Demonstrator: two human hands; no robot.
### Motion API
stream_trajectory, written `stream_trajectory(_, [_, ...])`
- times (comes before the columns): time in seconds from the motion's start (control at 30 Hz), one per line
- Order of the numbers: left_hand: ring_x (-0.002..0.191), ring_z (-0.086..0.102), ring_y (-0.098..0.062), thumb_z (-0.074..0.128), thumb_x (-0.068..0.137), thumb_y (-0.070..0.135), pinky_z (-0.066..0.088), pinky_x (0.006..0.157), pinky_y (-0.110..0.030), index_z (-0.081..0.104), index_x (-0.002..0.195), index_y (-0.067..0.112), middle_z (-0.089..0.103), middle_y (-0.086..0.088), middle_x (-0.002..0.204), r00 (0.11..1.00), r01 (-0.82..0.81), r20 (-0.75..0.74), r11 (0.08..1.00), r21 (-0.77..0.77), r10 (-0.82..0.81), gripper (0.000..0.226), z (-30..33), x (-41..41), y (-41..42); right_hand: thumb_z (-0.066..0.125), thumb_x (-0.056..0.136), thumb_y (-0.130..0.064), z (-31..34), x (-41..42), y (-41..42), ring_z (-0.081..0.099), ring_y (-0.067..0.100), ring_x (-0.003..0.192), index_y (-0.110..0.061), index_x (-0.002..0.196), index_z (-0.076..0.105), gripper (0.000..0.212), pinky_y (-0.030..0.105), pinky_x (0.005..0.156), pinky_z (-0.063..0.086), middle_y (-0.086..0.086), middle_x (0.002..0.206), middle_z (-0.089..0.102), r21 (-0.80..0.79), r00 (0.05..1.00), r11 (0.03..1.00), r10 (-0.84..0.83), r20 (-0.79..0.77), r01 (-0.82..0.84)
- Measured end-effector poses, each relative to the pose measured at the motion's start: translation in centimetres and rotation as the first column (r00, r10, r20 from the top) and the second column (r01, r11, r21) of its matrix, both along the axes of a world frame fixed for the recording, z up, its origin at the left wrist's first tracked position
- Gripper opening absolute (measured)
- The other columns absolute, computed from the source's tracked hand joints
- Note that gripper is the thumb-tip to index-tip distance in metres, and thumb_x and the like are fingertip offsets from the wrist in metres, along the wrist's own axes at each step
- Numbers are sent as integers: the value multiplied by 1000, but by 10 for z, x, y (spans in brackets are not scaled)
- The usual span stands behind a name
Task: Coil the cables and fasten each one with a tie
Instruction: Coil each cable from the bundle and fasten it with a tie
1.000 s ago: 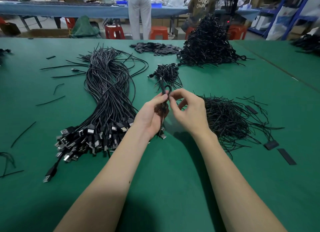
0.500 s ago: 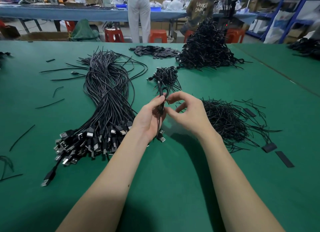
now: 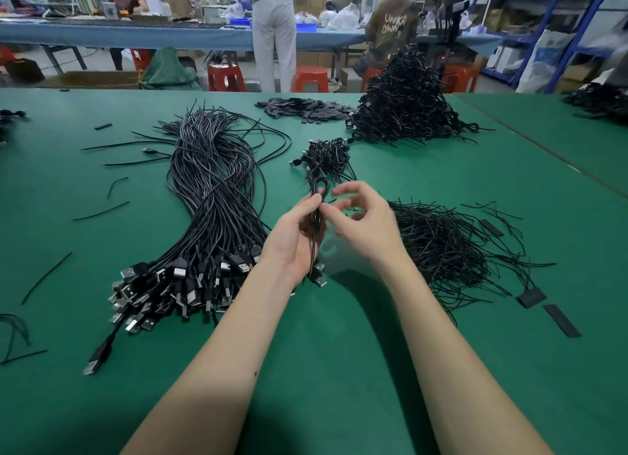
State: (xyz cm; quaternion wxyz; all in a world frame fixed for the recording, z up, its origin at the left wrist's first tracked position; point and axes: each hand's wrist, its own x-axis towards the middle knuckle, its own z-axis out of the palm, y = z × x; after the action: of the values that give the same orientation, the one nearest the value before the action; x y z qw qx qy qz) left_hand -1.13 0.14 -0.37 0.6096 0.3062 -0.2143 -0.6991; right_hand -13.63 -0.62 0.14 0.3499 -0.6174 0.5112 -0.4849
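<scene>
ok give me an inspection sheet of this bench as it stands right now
surface: green table, seam to a second green top at right.
job's things: folded cable held upright, loop on top, USB plug hanging below; loose ties heaped at right.
clutter: stray tie offcuts at left; flat black strips at right; strip pile at back.
grippers: left hand grips the cable; right hand at its middle, fingers blurred, pinch unclear.
cables: uncoiled bundle at left, plugs toward the person; small finished heap; big heap behind.
surroundings: people standing at a blue bench, red stools, shelving at right.
</scene>
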Motion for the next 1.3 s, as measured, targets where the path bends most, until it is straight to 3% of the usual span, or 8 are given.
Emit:
stream_trajectory(0.13, [66,62,-8,58,97,7,51,68,-16,68,100,10,70,-2,83,999,-29,-35,999,16,29,11,0,1,-1,75,85,-34,-5,-11,-1,62,8,65,-36,99,68,16,32,70,55,-18,93,68,-406,922,912,-111,-371,-54])
stream_trajectory(0.27, [65,57,-9,60,96,7,50,66,-16,68,103,8,65,-3,80,999,-27,-37,999,39,28,10,-1,1,-1,77,88,-30,-11,-12,-2,63,9,64,-29,98,79,10,32,69,55,-14,90,74,-459,927,888,-177,-332,5])
stream_trajectory(0.4, [61,62,-8,58,96,7,51,64,-17,68,103,10,67,1,74,1000,-24,6,1000,14,24,12,-3,0,-2,77,89,-25,-8,-6,-6,63,6,56,-19,84,82,9,18,54,48,-10,72,75,-16,1000,1000,-22,-6,22])
stream_trajectory(0.53, [65,61,-9,57,97,8,51,73,-18,69,102,11,68,-1,75,999,11,37,1000,-16,-10,14,-3,-1,-1,73,91,-18,4,-7,-5,56,4,53,-13,83,74,10,12,41,38,-6,67,69,474,839,819,16,543,-323])
stream_trajectory(0.63, [63,62,-8,58,97,8,52,67,-17,68,105,8,69,-1,76,1000,-19,16,1000,16,19,12,-3,0,-1,76,90,-22,2,-14,-4,63,6,59,-24,89,76,2,17,52,47,-10,79,76,211,982,963,145,118,-168])
stream_trajectory(0.8, [60,53,-9,63,95,10,49,61,-18,66,97,5,60,-4,76,999,-31,-24,998,48,33,6,-4,2,-3,77,84,-17,-5,-18,-4,64,7,69,-39,102,68,30,36,77,57,-22,93,69,-283,910,950,-1,-416,-128])
stream_trajectory(1.13, [66,54,-11,66,92,11,48,63,-18,66,96,6,63,-6,81,1000,-2,7,996,86,1,7,-6,2,-4,83,83,-25,-9,-20,-5,61,11,63,-33,96,80,15,25,63,51,-19,89,71,-484,944,871,-87,-319,-83])
stream_trajectory(1.3, [63,55,-8,63,94,11,45,65,-18,66,104,11,63,0,76,999,-8,50,998,59,5,11,-4,2,-3,86,79,-29,-9,-9,-4,62,4,60,-32,78,81,6,14,59,46,-18,74,74,-217,995,972,-93,-17,88])
